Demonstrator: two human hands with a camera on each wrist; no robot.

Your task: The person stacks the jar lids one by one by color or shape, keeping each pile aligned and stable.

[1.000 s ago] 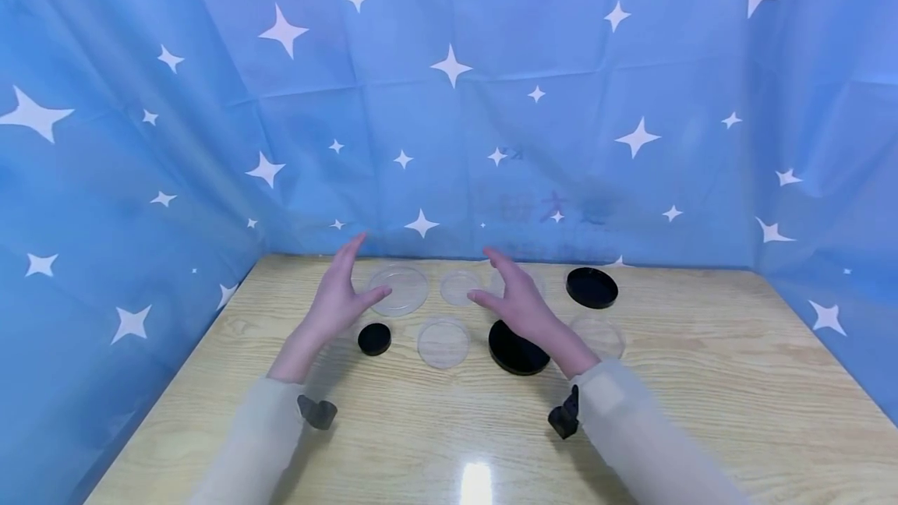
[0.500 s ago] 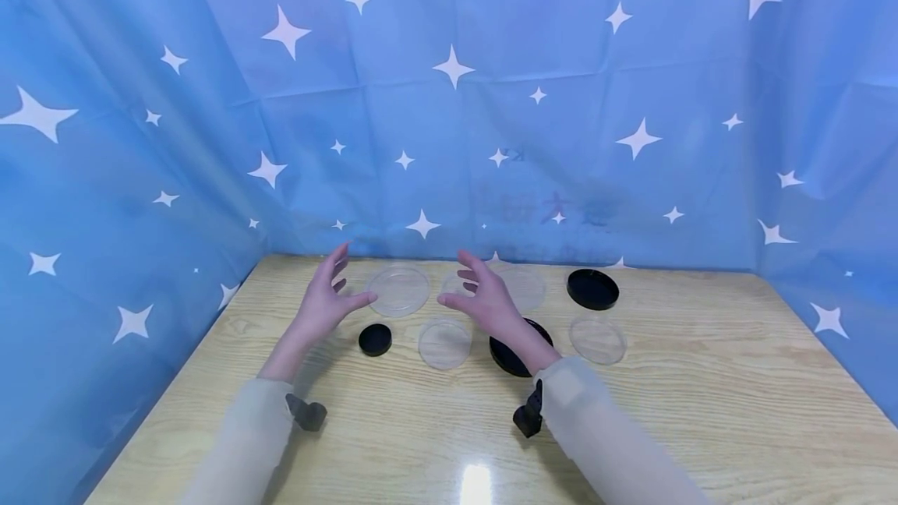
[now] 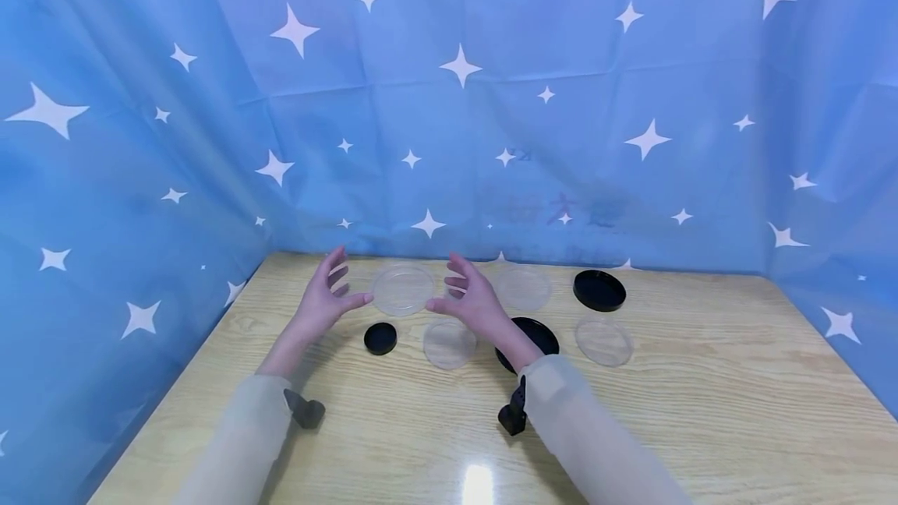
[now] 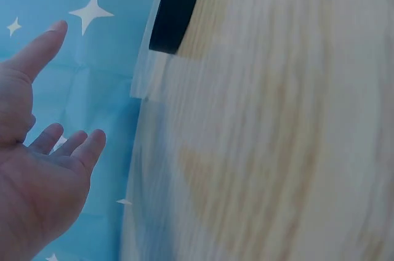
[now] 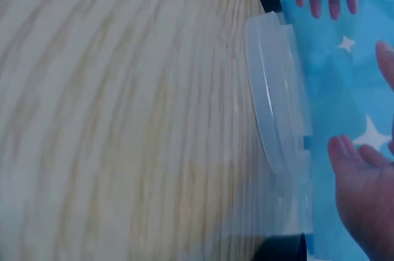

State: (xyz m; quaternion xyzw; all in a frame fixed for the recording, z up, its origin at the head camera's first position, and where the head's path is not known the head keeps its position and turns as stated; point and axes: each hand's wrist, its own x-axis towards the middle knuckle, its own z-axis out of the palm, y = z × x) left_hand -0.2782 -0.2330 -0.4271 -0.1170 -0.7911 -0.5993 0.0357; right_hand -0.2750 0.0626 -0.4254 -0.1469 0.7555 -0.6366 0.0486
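My left hand (image 3: 324, 302) hovers above the table's left side, thumb and fingers spread apart with nothing between them. Just right of it lies a large clear round dish (image 3: 403, 291), and a small black round dish (image 3: 380, 338) lies nearer me. In the left wrist view that black dish (image 4: 176, 8) shows edge-on. Held in the air, my right hand (image 3: 477, 306) is likewise spread and holds nothing. Below its thumb is a clear dish (image 3: 450, 344). My right forearm partly covers a large black dish (image 3: 540, 337). Another small clear dish is mostly hidden behind the right hand.
Further clear dishes lie at the back (image 3: 524, 287) and at the right (image 3: 604, 340). A black dish (image 3: 599, 291) sits at the back right. Behind the wooden table (image 3: 701, 380) hangs a blue curtain (image 3: 561, 123) with white stars, which also runs along both sides.
My right hand has moved left, toward the left hand. The left hand has shifted slightly left and nearer me. All dishes stay in place on the table.
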